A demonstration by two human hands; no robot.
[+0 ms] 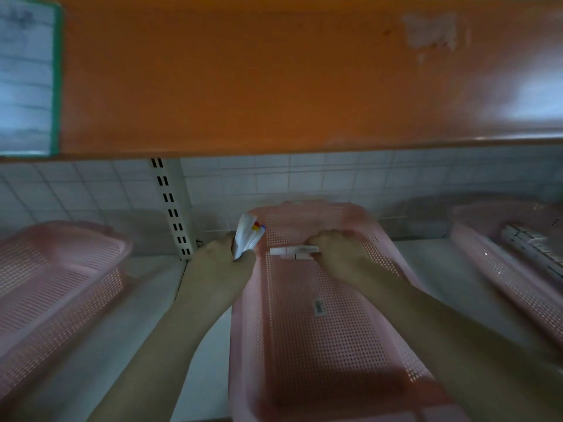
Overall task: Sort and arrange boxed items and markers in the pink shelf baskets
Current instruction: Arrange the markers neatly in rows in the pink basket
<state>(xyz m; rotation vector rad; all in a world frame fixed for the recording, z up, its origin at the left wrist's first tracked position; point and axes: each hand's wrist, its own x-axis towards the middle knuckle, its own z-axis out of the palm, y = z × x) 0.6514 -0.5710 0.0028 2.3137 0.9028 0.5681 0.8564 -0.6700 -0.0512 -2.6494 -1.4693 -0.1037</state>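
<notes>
Head view: left hand (pixel 224 258) clamps light, slippery markers (pixel 247 236) mid-barrel; right hand (pixel 332 249) fingers pinch small stiff boxes (pixel 294 251) in the pink basket (pixel 320 330).

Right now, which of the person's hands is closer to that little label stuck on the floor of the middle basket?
Right. The right hand is inside the middle basket, farther back than the label. The left hand, holding markers, is outside its left wall.

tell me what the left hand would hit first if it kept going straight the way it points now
Probably the tiled back wall, beside the slotted upright. The left hand, holding a bundle of markers, points past the middle basket's left rim; depth is unclear.
</notes>
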